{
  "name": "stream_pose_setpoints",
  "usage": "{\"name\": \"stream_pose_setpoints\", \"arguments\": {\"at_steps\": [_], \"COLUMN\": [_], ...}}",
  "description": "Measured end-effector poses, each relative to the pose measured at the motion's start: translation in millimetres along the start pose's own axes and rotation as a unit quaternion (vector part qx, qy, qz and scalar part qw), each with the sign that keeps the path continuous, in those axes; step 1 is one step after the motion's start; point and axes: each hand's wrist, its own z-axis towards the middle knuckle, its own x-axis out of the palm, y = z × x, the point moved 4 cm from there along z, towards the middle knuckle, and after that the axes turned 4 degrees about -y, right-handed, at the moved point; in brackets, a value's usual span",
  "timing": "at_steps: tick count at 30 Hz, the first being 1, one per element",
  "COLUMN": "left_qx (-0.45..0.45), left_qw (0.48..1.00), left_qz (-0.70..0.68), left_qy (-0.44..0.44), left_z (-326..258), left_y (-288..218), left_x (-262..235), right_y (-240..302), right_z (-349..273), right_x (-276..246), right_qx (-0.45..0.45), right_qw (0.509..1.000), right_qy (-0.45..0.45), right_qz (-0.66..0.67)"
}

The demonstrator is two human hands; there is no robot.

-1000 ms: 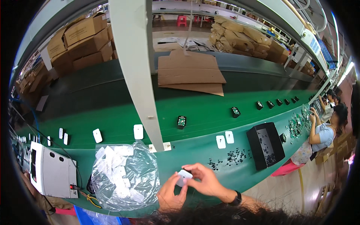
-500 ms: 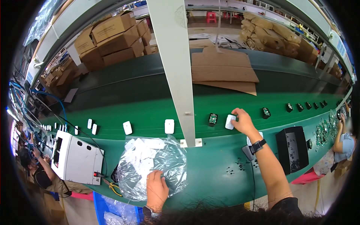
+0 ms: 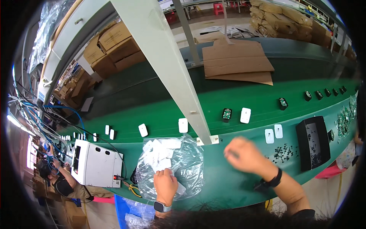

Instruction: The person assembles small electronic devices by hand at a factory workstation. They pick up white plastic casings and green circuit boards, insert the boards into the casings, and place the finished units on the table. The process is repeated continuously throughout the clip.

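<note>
clear plastic bag (image 3: 171,164) w/ white plastic shells is lying on the near green bench edge (image 3: 228,183), just right of a white machine box (image 3: 97,166). left hand (image 3: 165,185) is resting on the bag's near end, fingers curled & pinching a white shell (image 3: 179,187) thru/at the bag. right hand (image 3: 246,154) is hovering blurred over the bench to the bag's right; can't tell its finger state. beyond, a white shell (image 3: 245,115) & black part (image 3: 227,113) are sitting side by side on the green belt (image 3: 160,110). black tray (image 3: 314,142) is lying far right.
</note>
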Motion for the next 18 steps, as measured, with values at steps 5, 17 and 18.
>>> {"name": "stream_pose_setpoints", "arguments": {"at_steps": [5,17,18], "left_qx": [-0.209,-0.364,-0.365], "left_qw": [0.941,0.863,0.862], "left_qz": [-0.182,-0.338,-0.335], "left_qy": [-0.193,0.091,0.111], "left_z": [1,99,110], "left_y": [83,202,202], "left_x": [-43,34,40], "right_y": [35,80,80], "right_z": [-38,-75,-79], "right_x": [95,75,67], "right_qx": [-0.065,-0.071,-0.067], "right_qw": [0.979,0.968,0.972], "right_qy": [0.189,0.198,0.187], "right_qz": [0.047,0.136,0.127]}}
